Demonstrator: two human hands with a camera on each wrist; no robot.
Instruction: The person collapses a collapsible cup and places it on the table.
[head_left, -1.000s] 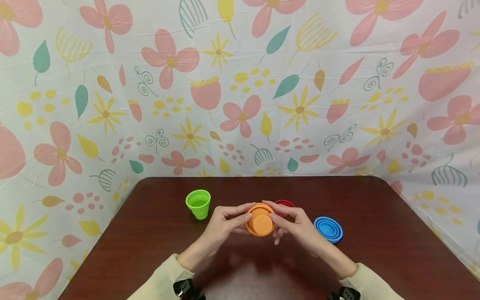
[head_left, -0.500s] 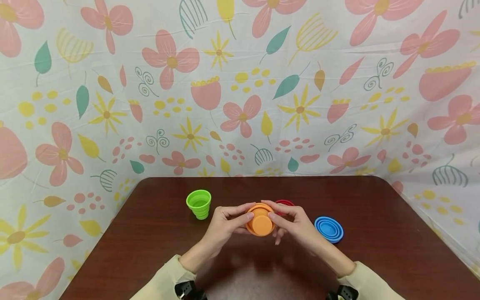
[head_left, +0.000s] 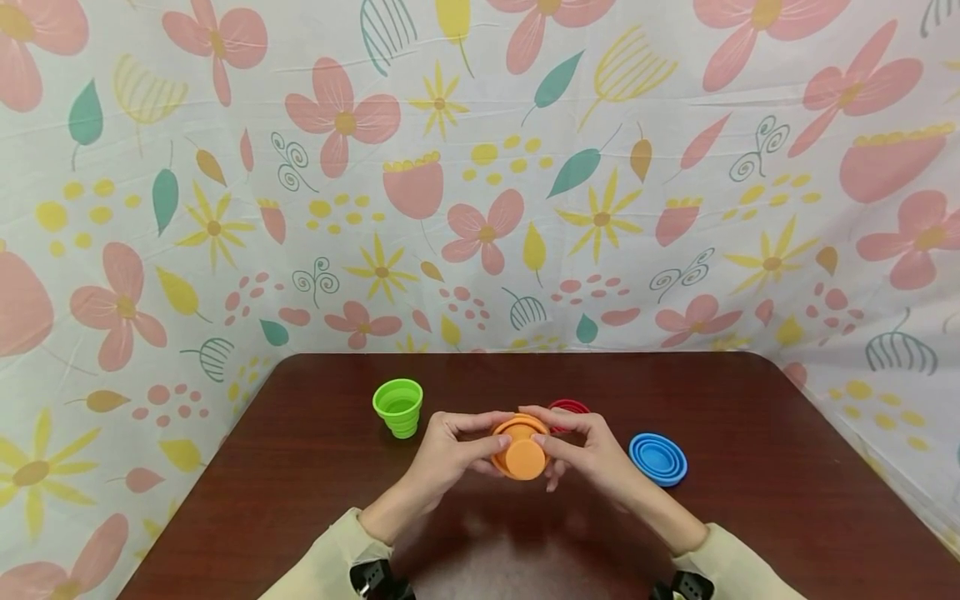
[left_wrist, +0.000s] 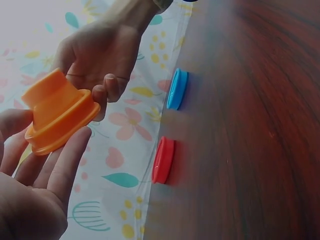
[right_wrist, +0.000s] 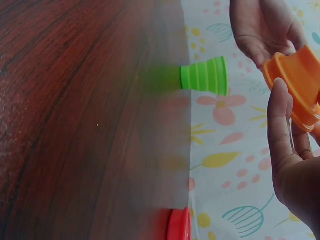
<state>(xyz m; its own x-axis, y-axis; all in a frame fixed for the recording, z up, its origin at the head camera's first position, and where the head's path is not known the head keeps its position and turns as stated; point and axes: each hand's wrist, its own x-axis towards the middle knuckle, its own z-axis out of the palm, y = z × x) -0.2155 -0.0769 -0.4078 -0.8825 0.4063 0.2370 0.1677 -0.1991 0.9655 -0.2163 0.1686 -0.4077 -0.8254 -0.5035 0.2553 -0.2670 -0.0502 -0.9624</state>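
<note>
An orange collapsible cup [head_left: 525, 460] is held between both hands above the table, its round base facing the head camera. My left hand [head_left: 448, 450] pinches its left side, thumb on the near face and fingers at the rim. On the other side my right hand [head_left: 596, 450] grips it the same way. Seen from the left wrist, the orange cup [left_wrist: 60, 107] is partly extended, with its narrow end standing out from the wide rim. In the right wrist view, fingers of the right hand [right_wrist: 300, 170] lie along the cup's rim [right_wrist: 287, 95].
An extended green collapsible cup [head_left: 397, 408] stands at the back left of the dark wooden table [head_left: 315, 467]. A flattened blue cup [head_left: 657, 459] lies to the right. Behind the right hand, a red one [head_left: 568, 407] is partly hidden. A flowered cloth [head_left: 480, 167] hangs behind.
Both hands and the orange cup have shifted slightly toward the body, and the thumbs have moved a little on the cup. The green, red and blue cups stay in place.
</note>
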